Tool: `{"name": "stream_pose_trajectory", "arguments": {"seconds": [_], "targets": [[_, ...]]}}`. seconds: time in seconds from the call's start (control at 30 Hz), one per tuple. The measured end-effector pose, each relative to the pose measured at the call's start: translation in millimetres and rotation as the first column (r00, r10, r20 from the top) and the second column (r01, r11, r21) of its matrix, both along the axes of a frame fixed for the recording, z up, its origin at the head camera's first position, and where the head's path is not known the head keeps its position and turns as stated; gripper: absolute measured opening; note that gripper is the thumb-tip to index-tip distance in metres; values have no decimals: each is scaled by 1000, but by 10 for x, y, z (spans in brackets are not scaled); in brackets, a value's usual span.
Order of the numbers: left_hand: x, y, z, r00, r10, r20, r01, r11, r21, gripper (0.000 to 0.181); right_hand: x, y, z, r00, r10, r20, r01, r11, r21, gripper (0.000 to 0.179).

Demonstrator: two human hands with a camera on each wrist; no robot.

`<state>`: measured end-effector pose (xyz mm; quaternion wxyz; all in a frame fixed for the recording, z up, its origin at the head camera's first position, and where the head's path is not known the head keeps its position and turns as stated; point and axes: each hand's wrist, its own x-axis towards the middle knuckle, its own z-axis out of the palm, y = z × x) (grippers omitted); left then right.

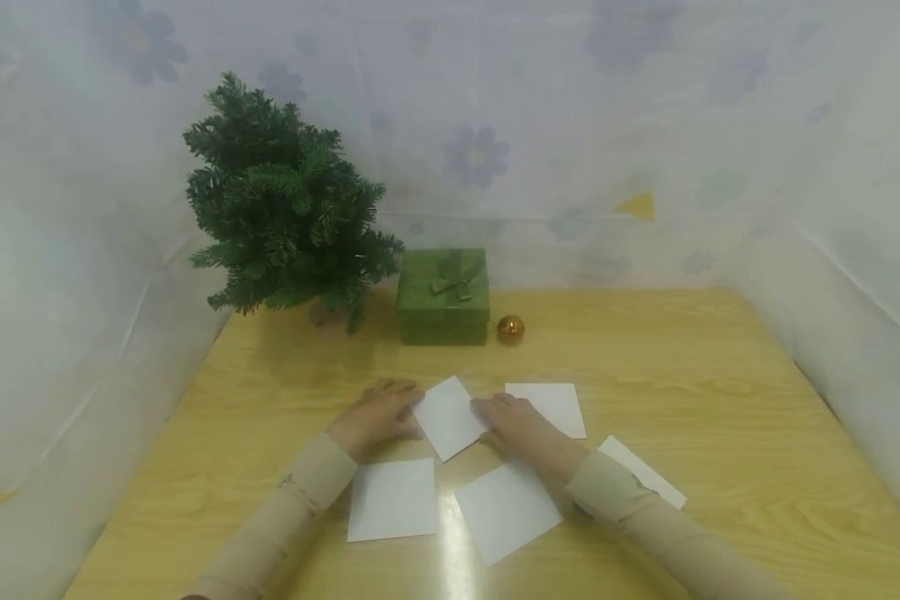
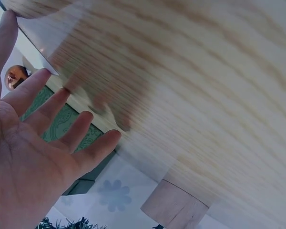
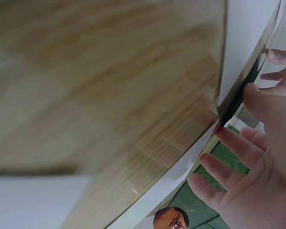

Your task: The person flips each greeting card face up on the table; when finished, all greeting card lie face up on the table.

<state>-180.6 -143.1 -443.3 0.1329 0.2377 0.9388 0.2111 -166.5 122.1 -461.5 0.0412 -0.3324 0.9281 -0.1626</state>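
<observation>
I have 1 white card (image 1: 450, 418) between my left hand (image 1: 378, 418) and right hand (image 1: 521, 427) at the table (image 1: 645, 358), fingers spread at opposite corners; contact is hard to judge. Light, even pressure should avoid bending it against the 4 other cards (image 1: 393, 500).

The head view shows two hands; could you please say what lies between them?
A white sheet lies between the left hand and right hand, as the head view shows.

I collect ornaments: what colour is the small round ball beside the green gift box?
Coppery orange; the small, shiny round ball shows whole in the head view.
</observation>
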Motion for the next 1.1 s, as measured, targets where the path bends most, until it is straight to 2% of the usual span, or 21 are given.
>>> {"name": "stream_pose_trajectory", "arguments": {"seconds": [0.23, 0.33, 0.6, 0.77, 0.9, 1.1], "targets": [[11, 16, 34, 1000, 11, 16, -11, 1000, 0, 63, -6, 18, 8, 1000, -8, 28, 8, 1000, -2, 46], [3, 11, 17, 1000, 9, 6, -9, 1000, -7, 58, 4, 24, 51, 1000, -2, 31, 3, 999, -34, 44], [2, 8, -6, 996, -16, -85, 13, 1000, -27, 40, -27, 47, 82, 997, 40, -73, -50, 990, -135, 39], [15, -14, 14, 988, -25, -155, 32, 999, 43, 35, -48, 29, 82, 990, 57, -129, -74, 988, -132, 37], [-1, -25, 34, 978, -28, -205, 48, 994, 93, 31, -28, 10, 104, 989, 69, -134, -89, 985, -147, 37], [-60, -56, 40, 966, -17, -260, 44, 994, 98, 27, -5, -25, 140, 979, 88, -183, -118, 980, -161, 43]]}}
